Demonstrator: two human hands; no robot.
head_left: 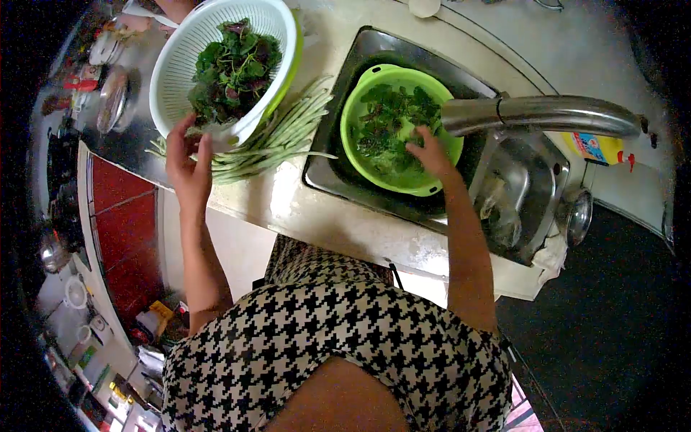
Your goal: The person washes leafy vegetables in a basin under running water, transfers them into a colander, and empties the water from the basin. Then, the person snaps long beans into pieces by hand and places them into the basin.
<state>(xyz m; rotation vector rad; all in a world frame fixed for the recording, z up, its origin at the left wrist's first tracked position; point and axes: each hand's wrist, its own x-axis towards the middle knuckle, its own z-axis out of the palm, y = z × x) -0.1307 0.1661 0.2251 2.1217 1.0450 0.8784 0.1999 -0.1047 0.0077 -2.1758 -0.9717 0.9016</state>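
Little room separates the green basin [348,155] from the near wall of the sink [322,169]; the counter [338,209] lies bare in front. The faucet [536,115] overhangs its right rim. Inside, the right grip [415,141] is parted at the leaves [381,122]. The left grip [194,133] meets the colander [171,72], clasp unclear; long beans [266,155] crowd between.

Cream countertop [284,196], long green beans [288,129], inset steel sink [529,189]

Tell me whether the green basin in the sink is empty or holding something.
Holding something: dark leaves show inside the basin, and the right hand reaches in over its rim.
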